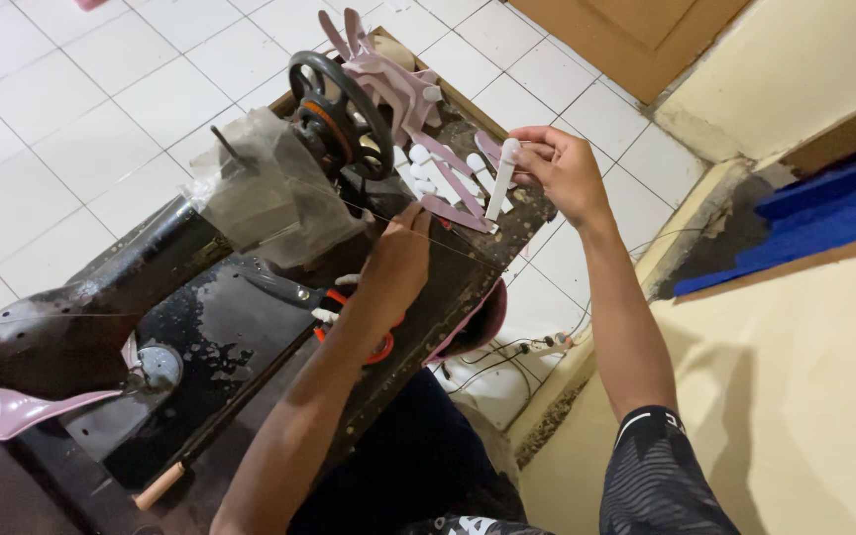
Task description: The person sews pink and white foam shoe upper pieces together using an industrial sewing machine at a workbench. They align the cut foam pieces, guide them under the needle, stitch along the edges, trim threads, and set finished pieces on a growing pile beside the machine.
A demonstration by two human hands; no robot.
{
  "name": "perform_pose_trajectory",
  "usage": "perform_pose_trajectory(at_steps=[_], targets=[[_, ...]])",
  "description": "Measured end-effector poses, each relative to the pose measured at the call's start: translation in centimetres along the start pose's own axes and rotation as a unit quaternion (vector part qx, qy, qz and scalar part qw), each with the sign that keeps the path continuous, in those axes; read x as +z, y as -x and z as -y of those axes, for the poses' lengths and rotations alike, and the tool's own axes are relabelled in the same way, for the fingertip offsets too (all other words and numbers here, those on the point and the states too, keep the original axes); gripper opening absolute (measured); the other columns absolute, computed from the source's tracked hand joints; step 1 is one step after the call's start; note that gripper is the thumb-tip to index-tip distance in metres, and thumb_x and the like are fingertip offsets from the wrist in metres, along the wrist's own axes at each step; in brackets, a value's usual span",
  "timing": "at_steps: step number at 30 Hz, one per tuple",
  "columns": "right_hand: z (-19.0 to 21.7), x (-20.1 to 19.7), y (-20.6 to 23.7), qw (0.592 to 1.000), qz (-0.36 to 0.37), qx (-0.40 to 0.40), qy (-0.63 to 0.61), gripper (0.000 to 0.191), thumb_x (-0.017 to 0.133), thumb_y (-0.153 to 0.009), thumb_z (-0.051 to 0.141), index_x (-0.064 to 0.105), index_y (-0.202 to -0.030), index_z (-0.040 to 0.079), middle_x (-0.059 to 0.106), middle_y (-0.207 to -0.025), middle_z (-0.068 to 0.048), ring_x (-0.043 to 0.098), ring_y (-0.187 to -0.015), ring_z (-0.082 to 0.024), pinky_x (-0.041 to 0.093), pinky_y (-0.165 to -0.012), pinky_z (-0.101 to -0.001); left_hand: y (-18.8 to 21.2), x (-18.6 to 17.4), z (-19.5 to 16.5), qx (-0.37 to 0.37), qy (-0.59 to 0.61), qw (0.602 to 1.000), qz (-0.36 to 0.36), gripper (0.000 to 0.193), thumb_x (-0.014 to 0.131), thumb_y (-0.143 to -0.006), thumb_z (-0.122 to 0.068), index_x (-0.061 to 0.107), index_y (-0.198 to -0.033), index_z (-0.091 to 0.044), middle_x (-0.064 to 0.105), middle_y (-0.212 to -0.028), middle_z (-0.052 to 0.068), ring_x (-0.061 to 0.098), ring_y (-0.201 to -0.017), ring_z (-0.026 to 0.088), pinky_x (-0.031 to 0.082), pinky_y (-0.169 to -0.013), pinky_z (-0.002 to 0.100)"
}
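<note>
The sewing machine point(151, 287) stands on the worktable point(448, 287), its handwheel point(339, 114) at the far end and a pile of cut strap pieces point(418, 129) on the table just right of that wheel. The left hand point(393, 267) rests on the table near the wheel with scissors point(349, 317) lying beside it, while the right hand point(562, 168) holds a slim stick point(500, 183) over the table's far right edge. A wooden-handled tool point(220, 421) lies along the near part of the table, left of the left forearm.

Under the left hand point(395, 266), orange-handled scissors point(380, 349) are mostly hidden (blades unseen); the thread point(448, 243) it pinches seems too fine to trace.
</note>
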State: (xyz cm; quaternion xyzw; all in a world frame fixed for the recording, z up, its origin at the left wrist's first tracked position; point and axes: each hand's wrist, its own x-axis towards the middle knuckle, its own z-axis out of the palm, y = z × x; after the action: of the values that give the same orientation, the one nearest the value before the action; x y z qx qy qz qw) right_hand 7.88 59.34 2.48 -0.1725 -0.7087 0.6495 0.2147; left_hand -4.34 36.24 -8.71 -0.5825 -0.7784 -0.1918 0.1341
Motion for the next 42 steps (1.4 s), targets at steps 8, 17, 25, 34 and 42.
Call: perform_pose_trajectory(at_steps=[8, 17, 25, 34, 42], targets=[[2.5, 2.5, 6.1, 0.985, 0.076, -0.051, -0.143, 0.019, 0.064, -0.103, 0.005, 0.066, -0.121, -0.001, 0.071, -0.11, -0.008, 0.07, -0.101, -0.016, 0.061, -0.095, -0.0355, 5.8, -12.7, -2.7, 0.034, -0.003, 0.997, 0.063, 0.036, 0.069, -0.089, -0.023, 0.065, -0.107, 0.008, 0.067, -0.115, 0.026, 0.065, -0.112, 0.041, 0.053, -0.098, 0.043], [0.0, 16.8, 13.3, 0.945, 0.224, -0.074, -0.225, 0.013, 0.065, -0.103, 0.002, 0.068, -0.115, 0.002, 0.071, -0.114, -0.007, 0.067, -0.102, -0.014, 0.057, -0.087, -0.0295, 12.0, -22.3, -7.1, -0.254, 0.631, 0.726, -0.099, 0.03, 0.073, -0.097, -0.014, 0.064, -0.12, 0.003, 0.075, -0.104, 0.008, 0.071, -0.094, 0.009, 0.058, -0.079, 0.025], [0.8, 26.2, 18.7, 0.968, 0.181, -0.006, -0.174, 0.023, 0.065, -0.101, 0.011, 0.072, -0.119, 0.0, 0.075, -0.105, -0.005, 0.071, -0.097, -0.011, 0.059, -0.089, -0.0272, 20.6, -23.7, -7.1, -0.357, 0.485, 0.746, -0.286, 0.03, 0.075, -0.093, -0.007, 0.06, -0.118, 0.001, 0.08, -0.099, 0.008, 0.078, -0.089, 0.011, 0.063, -0.076, 0.024], [1.4, 35.6, 15.3, 0.905, 0.391, -0.111, 0.126, 0.03, 0.064, -0.097, 0.026, 0.071, -0.11, 0.0, 0.073, -0.087, -0.008, 0.066, -0.079, -0.014, 0.055, -0.069, -0.0319, 23.7, -24.1, -8.1, -0.293, 0.11, 0.865, -0.391, 0.04, 0.076, -0.1, -0.005, 0.055, -0.134, -0.002, 0.055, -0.143, 0.018, 0.058, -0.135, 0.035, 0.05, -0.114, 0.043], [-0.6, 37.8, 19.7, 0.712, 0.592, -0.332, 0.18, 0.026, 0.063, -0.1, 0.025, 0.068, -0.108, 0.001, 0.071, -0.09, -0.011, 0.067, -0.085, -0.02, 0.054, -0.076, -0.0371, 18.9, -24.1, -10.2, -0.147, 0.252, 0.938, -0.186, 0.044, 0.073, -0.098, -0.016, 0.055, -0.135, 0.0, 0.056, -0.143, 0.021, 0.056, -0.133, 0.04, 0.049, -0.112, 0.044]])
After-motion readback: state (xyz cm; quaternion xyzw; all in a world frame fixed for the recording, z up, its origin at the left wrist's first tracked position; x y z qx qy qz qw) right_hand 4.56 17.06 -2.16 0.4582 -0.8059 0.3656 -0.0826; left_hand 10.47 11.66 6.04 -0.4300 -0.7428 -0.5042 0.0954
